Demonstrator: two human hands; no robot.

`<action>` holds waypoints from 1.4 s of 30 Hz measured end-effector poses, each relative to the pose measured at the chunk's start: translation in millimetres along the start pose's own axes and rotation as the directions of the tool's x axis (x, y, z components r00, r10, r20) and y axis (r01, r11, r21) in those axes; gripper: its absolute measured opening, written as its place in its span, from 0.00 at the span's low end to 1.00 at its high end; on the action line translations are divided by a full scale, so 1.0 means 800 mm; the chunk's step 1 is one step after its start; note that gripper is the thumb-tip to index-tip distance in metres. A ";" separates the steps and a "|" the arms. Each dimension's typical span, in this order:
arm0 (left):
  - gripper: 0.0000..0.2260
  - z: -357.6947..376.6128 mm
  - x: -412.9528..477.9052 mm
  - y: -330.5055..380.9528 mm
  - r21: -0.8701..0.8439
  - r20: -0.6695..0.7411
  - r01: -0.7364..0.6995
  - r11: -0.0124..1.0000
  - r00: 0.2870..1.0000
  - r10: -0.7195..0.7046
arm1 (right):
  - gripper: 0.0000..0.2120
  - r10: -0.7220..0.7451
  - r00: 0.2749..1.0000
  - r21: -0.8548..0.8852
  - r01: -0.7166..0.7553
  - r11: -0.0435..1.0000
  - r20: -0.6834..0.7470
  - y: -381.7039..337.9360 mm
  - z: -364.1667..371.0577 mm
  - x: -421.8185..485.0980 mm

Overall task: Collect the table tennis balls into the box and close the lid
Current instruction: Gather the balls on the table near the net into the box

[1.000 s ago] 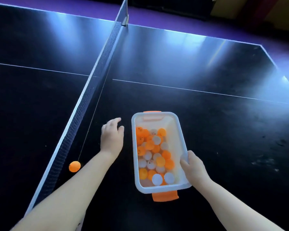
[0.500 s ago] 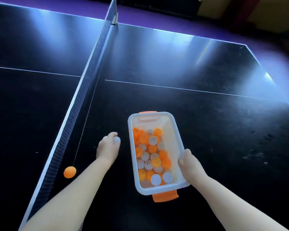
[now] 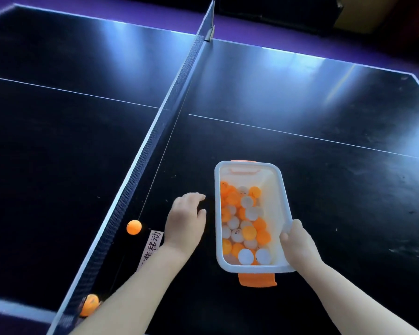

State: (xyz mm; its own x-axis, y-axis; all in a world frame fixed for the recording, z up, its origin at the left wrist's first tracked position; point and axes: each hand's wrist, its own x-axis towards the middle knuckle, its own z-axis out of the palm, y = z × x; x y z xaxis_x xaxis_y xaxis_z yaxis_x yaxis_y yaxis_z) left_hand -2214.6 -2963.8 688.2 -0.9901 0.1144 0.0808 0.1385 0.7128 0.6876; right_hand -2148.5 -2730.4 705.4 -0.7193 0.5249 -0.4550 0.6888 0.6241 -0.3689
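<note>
The box is steadied by the right grip; the left grip is released. An orange ball near the tabletop's net is to be collected next.

Open white box with orange clips, upright on the dark surface, half full of orange and white balls; two orange balls loose beside the net.

It was a games room: a dark table-tennis table with its net toward eleven o'clock, purple floor beyond.
</note>
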 end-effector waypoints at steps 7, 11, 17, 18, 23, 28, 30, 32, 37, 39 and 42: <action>0.18 -0.030 -0.030 -0.108 0.589 0.142 0.193 0.785 0.932 -0.335 | 0.04 -0.038 0.998 0.031 0.040 0.999 -0.053 0.002 0.007 0.001; 0.19 -0.031 -0.038 -0.126 0.547 0.121 0.303 0.781 0.894 -0.432 | 0.03 -0.039 0.998 0.016 0.040 0.999 -0.050 0.000 0.007 0.000; 0.17 -0.002 -0.063 -0.089 0.295 0.114 0.313 0.903 0.926 -0.359 | 0.03 -0.064 0.996 0.011 0.065 0.998 -0.070 0.002 0.006 -0.003; 0.17 0.002 -0.063 -0.073 0.219 0.076 0.295 0.930 0.945 -0.318 | 0.03 -0.060 0.996 0.010 0.061 0.998 -0.067 0.002 0.006 -0.003; 0.17 0.003 -0.057 0.031 -0.127 -0.075 -0.009 0.992 0.997 0.000 | 0.02 -0.060 0.997 0.022 0.061 0.998 -0.057 0.005 0.005 -0.004; 0.22 0.010 -0.068 0.077 -0.207 0.014 -0.132 0.969 0.990 0.138 | 0.03 -0.073 0.995 0.045 0.076 0.996 -0.061 0.008 0.004 -0.005; 0.21 0.008 -0.083 0.069 -0.162 -0.028 -0.124 0.979 0.992 0.121 | 0.04 -0.054 0.995 0.075 0.060 0.995 -0.080 0.008 0.003 -0.007; 0.18 0.001 -0.106 0.047 -0.110 -0.067 -0.066 0.992 0.996 0.059 | 0.12 -0.044 0.991 0.111 0.058 0.992 -0.130 0.008 0.003 -0.012; 0.14 -0.030 -0.170 -0.047 0.205 -0.096 0.160 0.966 0.985 -0.143 | 0.34 -0.285 0.904 -0.123 0.258 0.958 -0.319 -0.006 0.011 -0.031; 0.15 -0.046 -0.188 -0.088 0.421 -0.078 0.205 0.884 0.979 -0.190 | 0.34 -0.386 0.865 -0.134 0.362 0.922 -0.320 -0.018 0.021 -0.042; 0.18 -0.071 -0.202 -0.126 0.715 0.015 0.193 0.672 0.956 -0.291 | 0.30 -0.556 0.793 -0.215 0.515 0.830 -0.248 -0.033 0.040 -0.058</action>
State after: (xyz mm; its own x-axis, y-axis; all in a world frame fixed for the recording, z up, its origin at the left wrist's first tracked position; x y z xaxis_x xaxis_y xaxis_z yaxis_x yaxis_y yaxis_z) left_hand -2069.6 -3093.0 646.6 -0.9871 -0.0879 -0.1340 -0.0834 0.9958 -0.0386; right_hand -2130.3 -2789.8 710.4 -0.9762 0.2124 0.0450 0.1816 0.9125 -0.3665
